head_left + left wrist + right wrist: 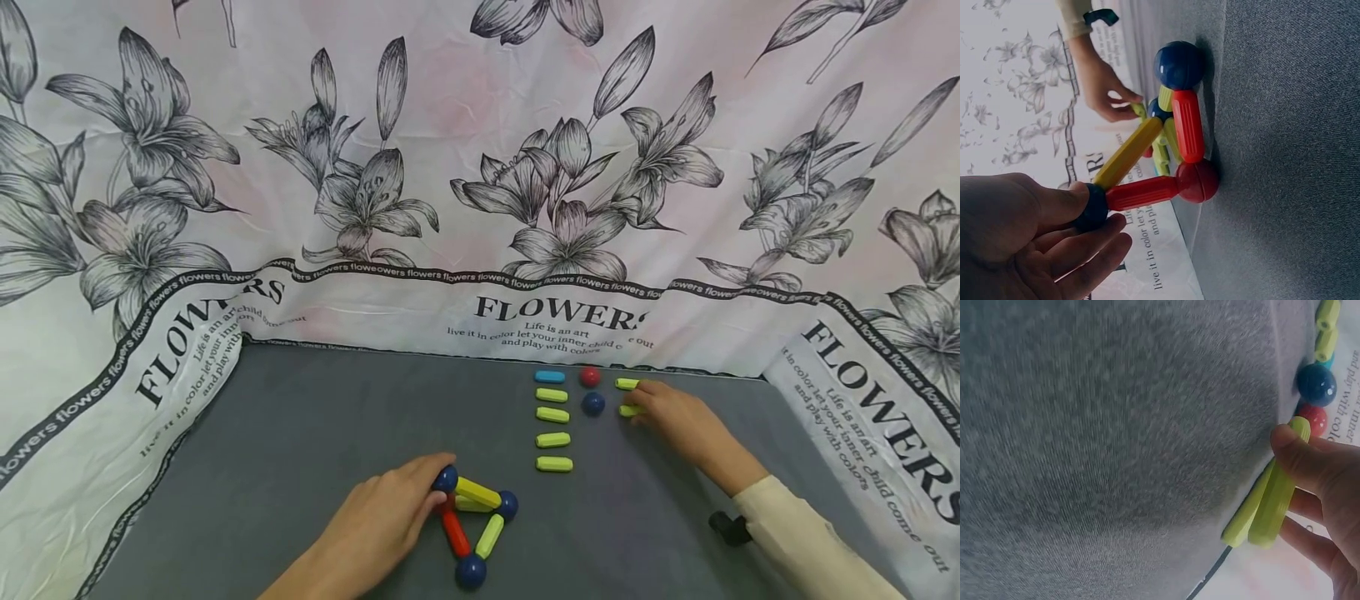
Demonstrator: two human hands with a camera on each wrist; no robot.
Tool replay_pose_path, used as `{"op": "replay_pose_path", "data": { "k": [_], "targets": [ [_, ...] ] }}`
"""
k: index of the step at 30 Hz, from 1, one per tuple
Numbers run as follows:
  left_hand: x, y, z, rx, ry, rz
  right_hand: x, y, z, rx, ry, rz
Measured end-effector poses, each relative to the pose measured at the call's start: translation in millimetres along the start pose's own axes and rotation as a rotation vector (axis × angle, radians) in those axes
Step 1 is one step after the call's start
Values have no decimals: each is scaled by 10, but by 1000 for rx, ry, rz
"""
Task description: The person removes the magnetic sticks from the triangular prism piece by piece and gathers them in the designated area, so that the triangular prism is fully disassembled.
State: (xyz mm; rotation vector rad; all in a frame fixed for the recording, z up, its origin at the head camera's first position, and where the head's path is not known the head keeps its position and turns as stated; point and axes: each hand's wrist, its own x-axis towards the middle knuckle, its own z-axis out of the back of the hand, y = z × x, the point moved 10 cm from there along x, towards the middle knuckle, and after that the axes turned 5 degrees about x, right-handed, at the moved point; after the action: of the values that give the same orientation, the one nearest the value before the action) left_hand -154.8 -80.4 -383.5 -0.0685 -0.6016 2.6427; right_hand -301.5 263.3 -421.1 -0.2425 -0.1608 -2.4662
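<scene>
On the near part of the bench [337,417], a dark grey surface with a fine woven-looking texture, stands a pyramid-like frame [455,533] of grooved rods and smooth, glossy balls. Its near corner is a dark blue ball [471,572]; a red ball [1198,181] and another dark blue ball [507,505] form the other low corners, joined by red and lime-green rods. The left hand [382,512] has its grip drawn in on the top blue ball [446,478], pinched between thumb and fingers; a yellow rod [477,492] slopes from it to the right corner.

Farther off, four faceted lime rods [553,439] lie in a column with a blue rod [550,377] at its far end. Just right sit a loose blue ball [593,404] and, beyond it, a loose red ball [590,377]. Right of these, the right hand [678,421] has a narrow grip, thumb against fingers, on a lime-green rod [1275,487]; another lime rod [627,383] lies just beyond. Behind hangs creased, flower-printed cloth [465,208].
</scene>
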Motion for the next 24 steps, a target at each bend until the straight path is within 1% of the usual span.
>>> {"op": "replay_pose_path", "data": {
  "k": [5, 12, 19, 24],
  "targets": [
    [-2, 14, -22, -8, 14, 2, 39, -64, -80, 8, 53, -23],
    [7, 21, -37, -18, 34, 10, 84, -137, -98, 35, 87, -52],
    [10, 10, -22, -1, 12, 7, 104, -212, -114, 57, 89, -73],
    [7, 21, -37, -11, 25, 26, 89, -221, -144, 61, 83, -65]
  ]
}}
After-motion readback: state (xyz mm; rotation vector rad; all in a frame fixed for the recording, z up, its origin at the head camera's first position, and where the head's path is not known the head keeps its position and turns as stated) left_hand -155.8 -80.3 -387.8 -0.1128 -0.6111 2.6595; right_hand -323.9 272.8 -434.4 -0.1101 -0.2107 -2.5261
